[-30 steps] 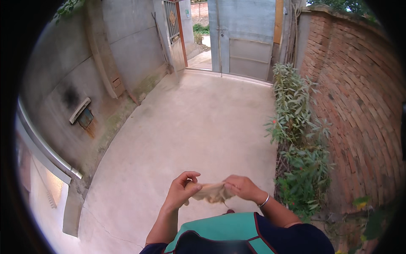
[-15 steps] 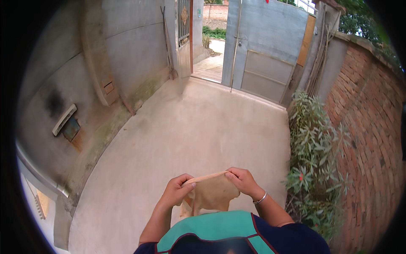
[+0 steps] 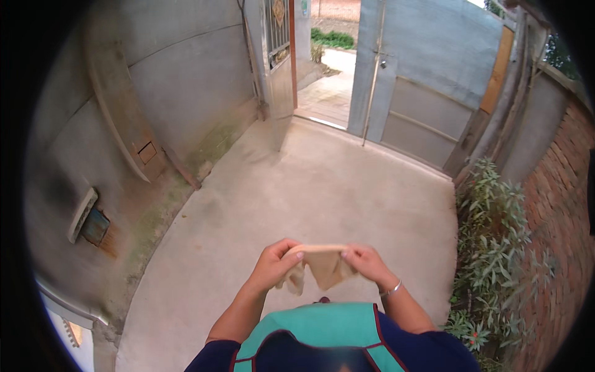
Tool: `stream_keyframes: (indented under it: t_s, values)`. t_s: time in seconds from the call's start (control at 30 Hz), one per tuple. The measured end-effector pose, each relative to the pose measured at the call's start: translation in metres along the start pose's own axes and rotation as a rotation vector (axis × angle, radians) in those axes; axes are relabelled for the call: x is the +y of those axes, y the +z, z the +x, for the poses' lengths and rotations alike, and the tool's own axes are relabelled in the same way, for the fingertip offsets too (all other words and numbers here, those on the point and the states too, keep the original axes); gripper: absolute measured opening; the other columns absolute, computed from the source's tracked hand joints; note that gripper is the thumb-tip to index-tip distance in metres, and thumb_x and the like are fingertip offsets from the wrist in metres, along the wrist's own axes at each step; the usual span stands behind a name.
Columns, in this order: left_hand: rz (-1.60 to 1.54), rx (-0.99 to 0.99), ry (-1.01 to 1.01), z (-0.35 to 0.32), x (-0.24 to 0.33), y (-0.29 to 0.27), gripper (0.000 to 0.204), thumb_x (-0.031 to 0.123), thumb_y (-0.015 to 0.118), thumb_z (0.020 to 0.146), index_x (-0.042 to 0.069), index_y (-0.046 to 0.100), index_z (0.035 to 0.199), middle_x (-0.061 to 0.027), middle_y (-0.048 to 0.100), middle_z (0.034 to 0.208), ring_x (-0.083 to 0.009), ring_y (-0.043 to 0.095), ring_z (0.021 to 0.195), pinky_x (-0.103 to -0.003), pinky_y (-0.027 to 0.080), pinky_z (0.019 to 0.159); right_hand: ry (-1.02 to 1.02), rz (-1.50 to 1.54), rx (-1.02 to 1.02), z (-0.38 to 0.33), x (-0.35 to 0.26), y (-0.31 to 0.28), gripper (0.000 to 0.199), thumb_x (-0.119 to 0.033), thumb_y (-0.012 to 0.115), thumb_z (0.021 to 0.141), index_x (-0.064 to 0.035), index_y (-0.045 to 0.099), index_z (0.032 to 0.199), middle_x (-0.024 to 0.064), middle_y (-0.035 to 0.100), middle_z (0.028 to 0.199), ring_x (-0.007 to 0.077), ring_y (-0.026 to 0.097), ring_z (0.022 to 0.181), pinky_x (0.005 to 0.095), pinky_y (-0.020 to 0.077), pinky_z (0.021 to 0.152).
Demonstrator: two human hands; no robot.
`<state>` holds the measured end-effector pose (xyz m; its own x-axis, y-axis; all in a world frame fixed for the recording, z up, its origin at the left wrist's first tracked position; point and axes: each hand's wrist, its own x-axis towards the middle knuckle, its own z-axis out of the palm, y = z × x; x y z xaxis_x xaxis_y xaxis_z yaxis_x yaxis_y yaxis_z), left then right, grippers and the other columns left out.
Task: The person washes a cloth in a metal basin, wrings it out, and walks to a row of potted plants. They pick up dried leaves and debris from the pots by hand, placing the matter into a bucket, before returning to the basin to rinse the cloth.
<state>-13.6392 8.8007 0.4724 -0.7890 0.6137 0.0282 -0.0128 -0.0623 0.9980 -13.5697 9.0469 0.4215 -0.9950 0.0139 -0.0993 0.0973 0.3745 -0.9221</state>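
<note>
A thin beige cloth point(image 3: 325, 270) is stretched between my two hands, its paler upper edge pulled nearly straight. My left hand point(image 3: 276, 264) pinches the left end of that edge, with the thumb on top. At the opposite end my right hand point(image 3: 368, 263), with a silvery bangle point(image 3: 391, 287) on its wrist, grips the same edge. Below the edge the cloth hangs in loose folds above the ground. What kind of cloth article it is, I cannot tell.
Concrete floor point(image 3: 248, 211) spreads ahead to a blue-grey metal gate point(image 3: 427, 56), with an opening beside it. Leafy plants point(image 3: 493, 229) grow along the brick wall point(image 3: 558, 192) at right. A grey wall point(image 3: 186, 74) runs along the left. I wear a green apron point(image 3: 328, 319).
The view has shifted, so the gate appears farther right. The cloth's upper edge is now level rather than slanted, and its lower part hangs in different folds. Both hands still hold it.
</note>
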Motion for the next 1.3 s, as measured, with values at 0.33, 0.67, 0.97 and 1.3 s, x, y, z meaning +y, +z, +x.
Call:
stream_keyframes:
  t_s: [0.33,0.67,0.97,1.3]
  values:
    - [-0.106,0.108,0.043,0.274,0.003,-0.157,0.018,0.011,0.057,0.085,0.001,0.057,0.1,-0.0022,0.06,0.089,-0.0081,0.054,0.08,-0.023,0.044,0.072,-0.103,1.037,-0.337,0.355,-0.074,-0.033,0.037,-0.023,0.035,0.097,0.0016,0.047,0.121,0.0148,0.053,0.118,0.0244,0.05,0.111,0.0389,0.0434,0.093]
    - [-0.096,-0.098,0.033,0.592,0.017,-0.338,0.017,0.008,0.055,0.087,0.001,0.057,0.102,-0.0033,0.061,0.09,-0.0085,0.056,0.083,-0.023,0.045,0.072,0.06,1.301,0.014,0.671,-0.094,-0.075,0.028,-0.023,0.034,0.097,-0.0028,0.053,0.1,0.0088,0.058,0.096,0.0183,0.056,0.089,0.0316,0.0462,0.079]
    - [-0.009,-0.054,-0.033,0.827,-0.02,-0.486,0.016,0.009,0.056,0.087,0.001,0.058,0.101,-0.0039,0.061,0.086,-0.0096,0.057,0.08,-0.024,0.046,0.07,-0.014,1.261,-0.058,0.961,-0.073,-0.107,0.023,-0.021,0.039,0.095,-0.0031,0.052,0.095,0.0013,0.047,0.071,0.011,0.044,0.062,0.0249,0.0399,0.056]
    - [-0.051,0.199,0.067,1.054,0.012,-0.678,0.014,0.007,0.053,0.087,0.002,0.058,0.099,-0.0026,0.06,0.084,-0.0105,0.058,0.081,-0.024,0.046,0.071,-0.016,1.082,-0.262,1.273,-0.134,-0.119,0.023,-0.022,0.04,0.095,-0.0048,0.055,0.1,0.0006,0.052,0.075,0.0089,0.051,0.066,0.0236,0.0449,0.058]
